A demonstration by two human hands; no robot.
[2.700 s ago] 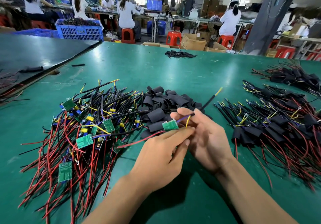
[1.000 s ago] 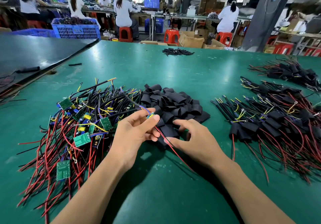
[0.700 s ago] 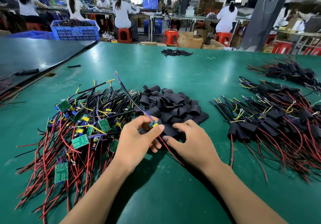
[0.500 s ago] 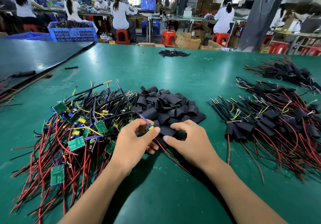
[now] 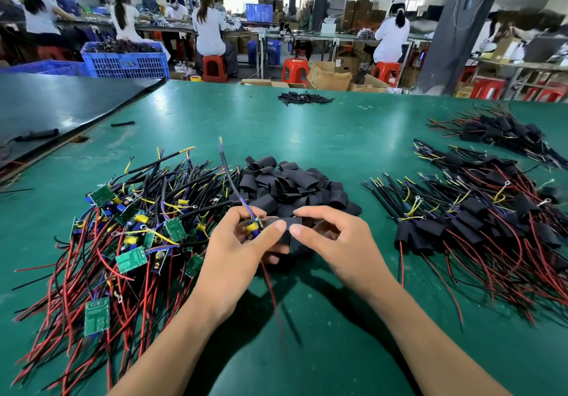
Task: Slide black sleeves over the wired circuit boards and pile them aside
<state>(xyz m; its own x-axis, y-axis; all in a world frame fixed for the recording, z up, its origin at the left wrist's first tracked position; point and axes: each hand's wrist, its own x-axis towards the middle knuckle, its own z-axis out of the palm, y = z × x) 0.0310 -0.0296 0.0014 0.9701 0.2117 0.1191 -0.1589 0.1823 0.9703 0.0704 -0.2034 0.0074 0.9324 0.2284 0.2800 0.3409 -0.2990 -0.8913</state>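
Note:
My left hand (image 5: 236,251) pinches a small wired circuit board (image 5: 254,226) with a yellow part; its black wire rises up and its red wire trails toward me. My right hand (image 5: 335,242) holds a black sleeve (image 5: 284,222) by its right end, just beside the board. Behind both hands lies the pile of loose black sleeves (image 5: 292,186). A heap of bare green boards with red and black wires (image 5: 129,236) sits at the left. Sleeved boards (image 5: 479,226) are piled at the right.
The green table (image 5: 307,137) carries a second pile of sleeved boards (image 5: 504,134) at the far right and a small bunch of black sleeves (image 5: 304,98) near the far edge. A dark table (image 5: 61,103) adjoins at the left. People work at benches beyond.
My right hand went from beside my left hand to the sleeve pile and lifted one black sleeve, now level with the board. My left hand kept hold of the board and barely moved.

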